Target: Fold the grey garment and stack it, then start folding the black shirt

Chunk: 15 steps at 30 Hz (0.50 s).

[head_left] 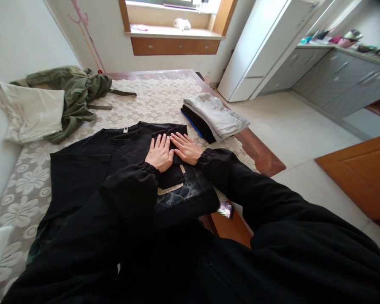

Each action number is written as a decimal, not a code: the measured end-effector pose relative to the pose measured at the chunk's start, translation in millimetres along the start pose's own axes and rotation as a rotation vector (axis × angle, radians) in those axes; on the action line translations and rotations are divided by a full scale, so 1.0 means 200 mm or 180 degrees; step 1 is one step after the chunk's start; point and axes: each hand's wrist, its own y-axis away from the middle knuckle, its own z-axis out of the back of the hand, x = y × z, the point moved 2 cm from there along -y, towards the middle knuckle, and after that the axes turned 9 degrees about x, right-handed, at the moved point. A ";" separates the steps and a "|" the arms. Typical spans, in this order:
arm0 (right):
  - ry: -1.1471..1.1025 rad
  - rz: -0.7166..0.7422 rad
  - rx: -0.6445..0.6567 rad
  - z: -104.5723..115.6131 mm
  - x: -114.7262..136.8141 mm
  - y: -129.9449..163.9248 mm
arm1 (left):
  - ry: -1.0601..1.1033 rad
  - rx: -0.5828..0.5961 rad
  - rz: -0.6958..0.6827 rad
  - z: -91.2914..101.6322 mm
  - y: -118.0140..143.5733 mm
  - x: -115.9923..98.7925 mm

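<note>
A black T-shirt (82, 173) lies spread on the lace-covered table, its collar and small white neck label facing the far side. My left hand (160, 154) rests flat on the shirt with its fingers stretched out. Close beside it, my right hand (186, 147) also lies flat on the cloth near one shoulder, fingers extended and pointing inward. Below the hands, the shirt shows a grey printed pattern (190, 188) and pale strips. My sleeves cover parts of the shirt's lower half.
Folded grey and dark clothes (213, 116) form a pile at the table's right edge. Olive green clothing (79, 90) and a cream garment (41, 109) lie at the far left by the wall. A wooden chair (231, 230) stands near my right arm. The floral lace tablecloth (158, 97) covers the table.
</note>
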 end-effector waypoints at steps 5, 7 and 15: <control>-0.0020 0.0028 -0.0021 0.00 0.00 0.00 | 0.0050 -0.0058 -0.0028 0.01 0.00 0.00; -0.0004 0.0030 -0.0021 0.00 0.00 0.00 | 0.0064 -0.0030 -0.0026 0.01 0.01 0.00; 0.0022 0.0007 0.0010 0.00 0.00 0.00 | 0.0024 -0.0041 -0.0006 0.00 0.00 0.00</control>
